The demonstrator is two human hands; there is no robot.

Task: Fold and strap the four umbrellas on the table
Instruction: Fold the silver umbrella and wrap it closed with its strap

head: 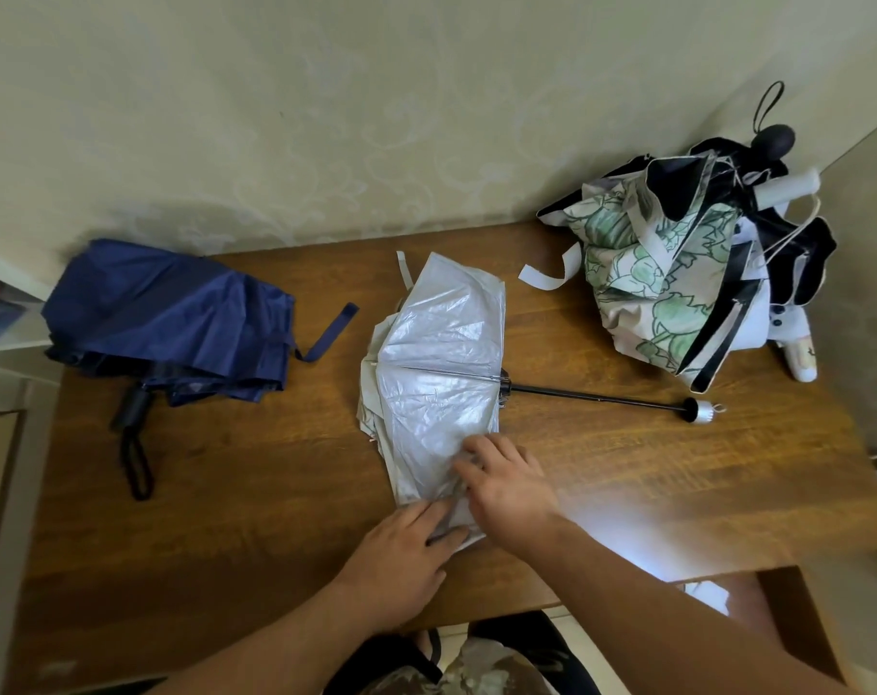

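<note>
Left hand (401, 554): fingers (439, 519) straight, pressing silver umbrella (436, 353) fabric (near edge).
Right hand (511, 489): fingers spread, flat on same canopy.
Silver umbrella: on desk (225, 519), shaft extended beyond fingers.

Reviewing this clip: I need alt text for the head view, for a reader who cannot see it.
Both hands, left and right, work the near edge of a silver umbrella lying on a wooden table, its black shaft extended to the right. A loosely folded blue umbrella lies at left, unstrapped; a heap of umbrellas sits at the right rear.
</note>
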